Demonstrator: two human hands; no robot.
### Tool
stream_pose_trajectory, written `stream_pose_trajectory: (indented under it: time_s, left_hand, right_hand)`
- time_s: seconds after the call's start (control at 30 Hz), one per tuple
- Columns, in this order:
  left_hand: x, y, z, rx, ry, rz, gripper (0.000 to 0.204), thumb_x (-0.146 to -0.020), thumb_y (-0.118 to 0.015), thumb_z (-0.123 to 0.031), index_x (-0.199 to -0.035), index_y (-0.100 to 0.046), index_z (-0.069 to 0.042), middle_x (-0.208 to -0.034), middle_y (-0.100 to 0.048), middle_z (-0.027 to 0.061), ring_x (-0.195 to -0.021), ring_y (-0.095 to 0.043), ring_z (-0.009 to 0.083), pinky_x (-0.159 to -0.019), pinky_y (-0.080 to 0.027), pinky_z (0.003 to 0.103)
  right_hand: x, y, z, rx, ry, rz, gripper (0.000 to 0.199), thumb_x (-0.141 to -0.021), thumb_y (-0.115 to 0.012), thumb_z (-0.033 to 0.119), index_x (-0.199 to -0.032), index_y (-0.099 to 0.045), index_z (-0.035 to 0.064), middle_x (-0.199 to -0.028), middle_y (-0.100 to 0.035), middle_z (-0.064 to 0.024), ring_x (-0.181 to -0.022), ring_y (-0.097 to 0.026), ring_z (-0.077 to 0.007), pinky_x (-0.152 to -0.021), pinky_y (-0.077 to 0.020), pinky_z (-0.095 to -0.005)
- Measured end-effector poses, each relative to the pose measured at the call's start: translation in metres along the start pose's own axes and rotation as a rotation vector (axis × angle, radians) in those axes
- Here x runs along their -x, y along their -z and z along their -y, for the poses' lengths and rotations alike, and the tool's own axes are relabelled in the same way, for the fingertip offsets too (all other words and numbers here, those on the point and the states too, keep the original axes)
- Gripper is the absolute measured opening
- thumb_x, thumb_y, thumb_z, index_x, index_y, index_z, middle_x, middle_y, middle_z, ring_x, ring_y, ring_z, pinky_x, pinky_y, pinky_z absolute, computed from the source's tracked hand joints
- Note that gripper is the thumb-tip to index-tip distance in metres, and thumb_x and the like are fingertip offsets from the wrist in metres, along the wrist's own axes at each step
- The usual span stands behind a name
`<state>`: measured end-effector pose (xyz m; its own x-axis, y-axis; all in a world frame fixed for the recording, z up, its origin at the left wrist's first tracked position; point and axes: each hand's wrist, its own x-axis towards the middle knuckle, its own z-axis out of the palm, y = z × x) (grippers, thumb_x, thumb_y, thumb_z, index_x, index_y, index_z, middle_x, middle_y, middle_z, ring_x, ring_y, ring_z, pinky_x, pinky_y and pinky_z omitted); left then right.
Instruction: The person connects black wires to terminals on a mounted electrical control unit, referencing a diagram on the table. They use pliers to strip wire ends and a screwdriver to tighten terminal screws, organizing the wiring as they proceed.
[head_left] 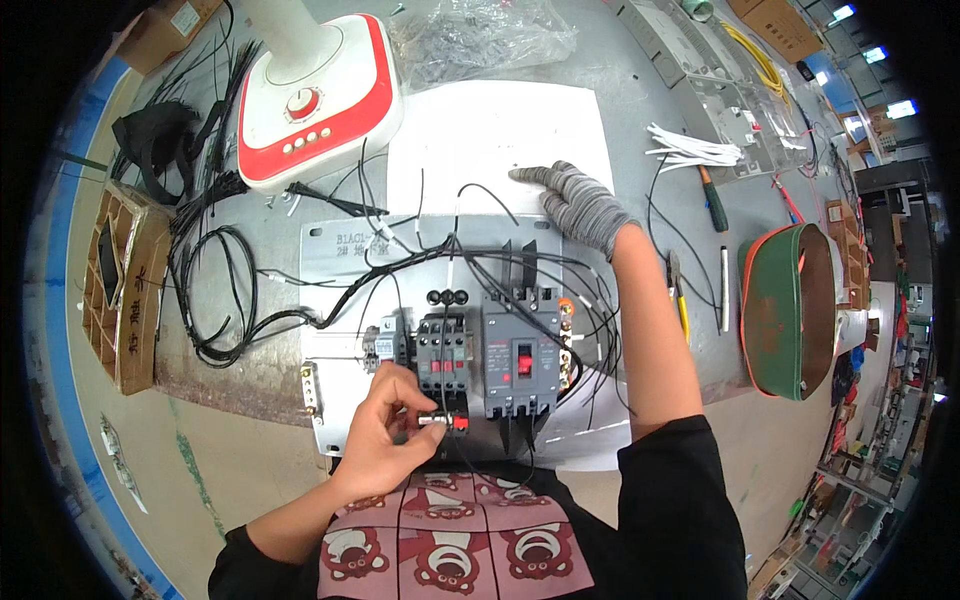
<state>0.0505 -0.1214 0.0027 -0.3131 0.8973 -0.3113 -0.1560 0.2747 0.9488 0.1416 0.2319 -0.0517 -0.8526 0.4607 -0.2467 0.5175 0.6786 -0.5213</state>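
Note:
My bare left hand [395, 430] is closed at the near edge of a metal mounting plate [335, 265]. Its thumb and index finger meet at a small pale cylindrical piece beside a red-tipped part [459, 423]; what exactly they grip is too small to tell. Just beyond them sits a grey contactor [442, 350], with a larger circuit breaker [522, 350] with a red toggle to its right. A black wire bundle [350, 295] crosses the plate above these devices. My right hand [580, 205], in a grey striped glove, rests on a white paper sheet [470, 130], index finger stretched out, holding nothing.
A red-and-white fan base [380, 75] stands at the far left, near coiled black wires [215, 345] and a divided cardboard box [140, 290]. On the right lie a screwdriver [714, 203], pliers [680, 300], white tubes [695, 150] and a green bin [775, 310].

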Motion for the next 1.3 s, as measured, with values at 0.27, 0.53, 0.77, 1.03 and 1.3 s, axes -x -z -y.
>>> stream_pose_trajectory:
  time_s: [0.27,0.53,0.77,1.03,1.3]
  left_hand:
    - [-0.005,0.005,-0.005,0.018,0.050,0.053,0.026,-0.076,-0.067,0.005,-0.092,-0.051,-0.007,-0.100,-0.038,0.0047,-0.081,-0.045,0.0098,-0.066,-0.041,0.022]
    - [-0.005,0.006,-0.003,0.049,0.054,0.060,0.026,-0.076,-0.068,0.005,-0.093,-0.052,-0.008,-0.100,-0.038,0.0052,-0.078,-0.045,0.0097,-0.067,-0.043,0.023]
    - [-0.004,0.005,-0.003,0.033,0.054,0.044,0.026,-0.076,-0.068,0.005,-0.092,-0.052,-0.007,-0.100,-0.038,0.0049,-0.078,-0.044,0.0094,-0.064,-0.043,0.021]
    - [-0.006,0.005,-0.002,0.033,0.046,0.051,0.026,-0.076,-0.067,0.005,-0.093,-0.052,-0.008,-0.099,-0.038,0.0045,-0.079,-0.043,0.0091,-0.066,-0.042,0.022]
    - [-0.005,0.004,-0.003,0.051,0.043,0.047,0.026,-0.076,-0.066,0.007,-0.092,-0.052,-0.007,-0.099,-0.038,0.0039,-0.077,-0.042,0.0088,-0.065,-0.041,0.021]
  right_hand:
    - [0.003,0.001,-0.001,0.019,0.016,-0.044,0.043,-0.090,-0.049,0.008,-0.129,-0.058,0.0245,-0.100,-0.056,-0.0148,-0.091,-0.059,-0.0297,-0.087,-0.0496,-0.0378]
    - [0.004,0.003,-0.004,0.010,0.072,-0.018,0.048,-0.086,-0.049,0.001,-0.126,-0.061,0.0253,-0.094,-0.055,-0.0120,-0.089,-0.058,-0.0281,-0.087,-0.0490,-0.0368]
    - [0.003,0.004,-0.004,-0.090,0.048,0.042,0.058,-0.078,-0.044,-0.009,-0.124,-0.064,0.0214,-0.098,-0.053,-0.0119,-0.092,-0.055,-0.0272,-0.091,-0.0459,-0.0338]
    - [0.005,0.001,-0.010,-0.067,0.075,0.006,0.055,-0.080,-0.046,-0.010,-0.123,-0.064,0.0198,-0.099,-0.053,-0.0111,-0.092,-0.055,-0.0261,-0.093,-0.0453,-0.0322]
    - [0.007,0.003,-0.008,-0.079,0.060,0.023,0.054,-0.080,-0.047,-0.008,-0.123,-0.064,0.0197,-0.100,-0.053,-0.0105,-0.092,-0.055,-0.0258,-0.092,-0.0454,-0.0317]
